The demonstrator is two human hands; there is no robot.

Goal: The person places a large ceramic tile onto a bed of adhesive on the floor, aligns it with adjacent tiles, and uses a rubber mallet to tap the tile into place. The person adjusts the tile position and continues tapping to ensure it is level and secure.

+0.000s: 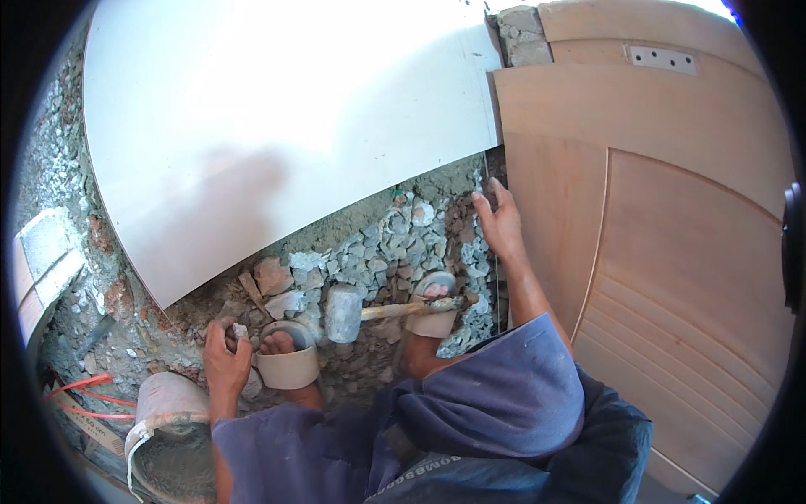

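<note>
My left hand [227, 357] is closed on a small pale stone [241, 333], just off the lower left corner of a large white panel [294, 92] lying on the rubble. My right hand [501, 218] reaches to the narrow gap between that panel and a wooden door [672, 235], fingers apart, near a thin taut string [497, 290]. A rubber mallet [342, 312] with a wooden handle lies on the broken stones between my sandalled feet, its handle tip by the right foot.
A bucket [147, 395] of grey mix stands at the lower left, beside orange straps [92, 381] and a cardboard piece. A pale block [46, 248] is at the left edge. Concrete blocks [525, 34] show at the top. Gravel and mortar [411, 218] cover the ground.
</note>
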